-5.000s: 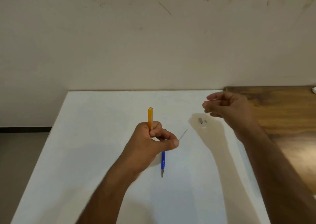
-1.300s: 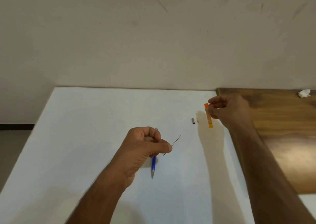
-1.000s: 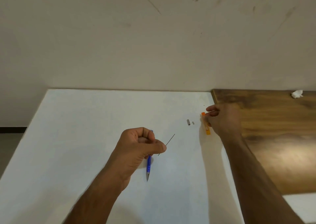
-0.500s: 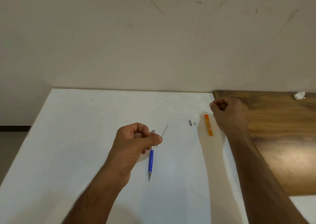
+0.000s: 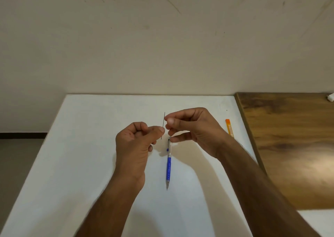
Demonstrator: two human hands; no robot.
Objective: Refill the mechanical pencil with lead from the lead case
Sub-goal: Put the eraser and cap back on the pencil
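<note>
Thin dark graphite lead (image 5: 163, 125) out of case, pinched upright between left hand (image 5: 134, 142) thumb and right hand (image 5: 192, 130) fingertips, above white tabletop (image 5: 86, 164) centre. Blue-grip silver mechanical pencil (image 5: 168, 162) lies beneath, unheld. Orange lead case (image 5: 229, 128) near right edge. Left: insert lead, recap.

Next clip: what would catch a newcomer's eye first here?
Two bare hands meet mid-table: the left hand and right hand pinch a thin dark lead, held nearly upright between them. Just below lies the blue mechanical pencil on the white table, tip toward the camera. The orange lead case lies at the right edge.
</note>
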